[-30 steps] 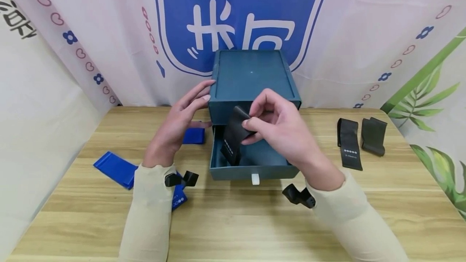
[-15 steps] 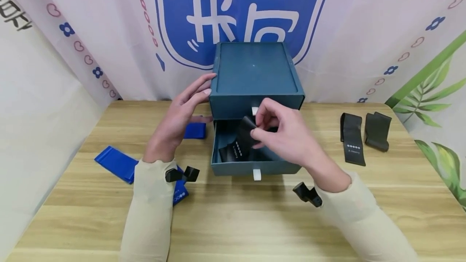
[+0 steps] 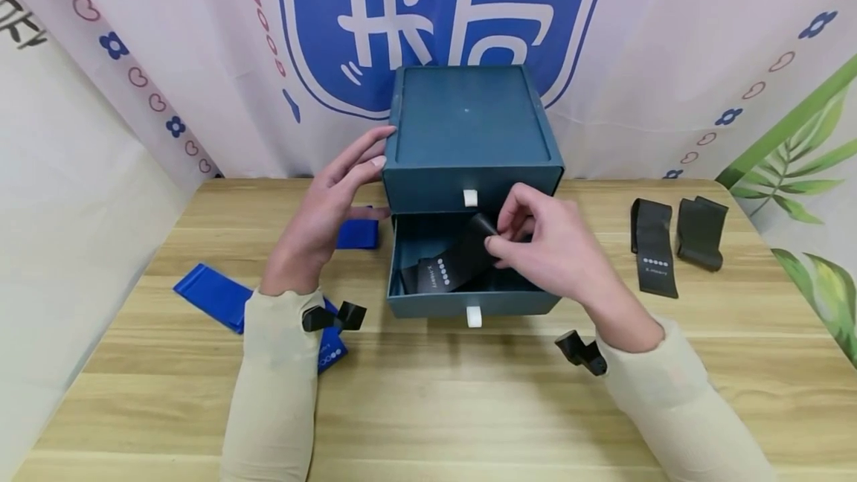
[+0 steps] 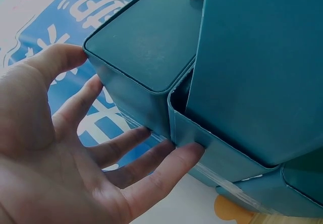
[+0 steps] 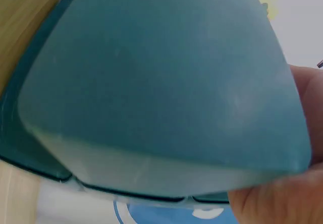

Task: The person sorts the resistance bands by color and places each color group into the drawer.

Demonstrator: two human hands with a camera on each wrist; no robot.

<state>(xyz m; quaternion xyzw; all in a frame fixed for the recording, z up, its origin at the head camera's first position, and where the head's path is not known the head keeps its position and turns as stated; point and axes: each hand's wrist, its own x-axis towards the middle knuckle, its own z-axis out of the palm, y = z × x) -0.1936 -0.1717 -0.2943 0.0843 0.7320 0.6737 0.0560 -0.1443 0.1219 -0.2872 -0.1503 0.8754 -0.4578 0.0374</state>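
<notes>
A teal drawer unit [image 3: 469, 121] stands at the back of the table, one drawer [image 3: 428, 308] below its top drawer pulled out. My right hand [image 3: 552, 244] pinches one end of a flat black resistance band [image 3: 451, 262] over that drawer. The band's other end, printed "X-Heavy", lies inside. In the right wrist view the pulled-out drawer hides the band and most of the hand. My left hand [image 3: 308, 222] rests spread fingers against the unit's left side; the left wrist view shows its fingertips [image 4: 194, 151] at the drawer casings.
Two black resistance bands, one [image 3: 652, 244] beside another [image 3: 701, 233], lie folded on the right of the table. Blue bands lie on the left: one [image 3: 214, 296] in front, one [image 3: 358, 233] beside the unit, another [image 3: 331, 348] partly under the left wrist. A printed curtain [image 3: 321, 43] hangs behind.
My right hand has moved right and lower with the black band, whose printed end now lies slanted in the drawer instead of hanging. The left hand has stayed against the unit.
</notes>
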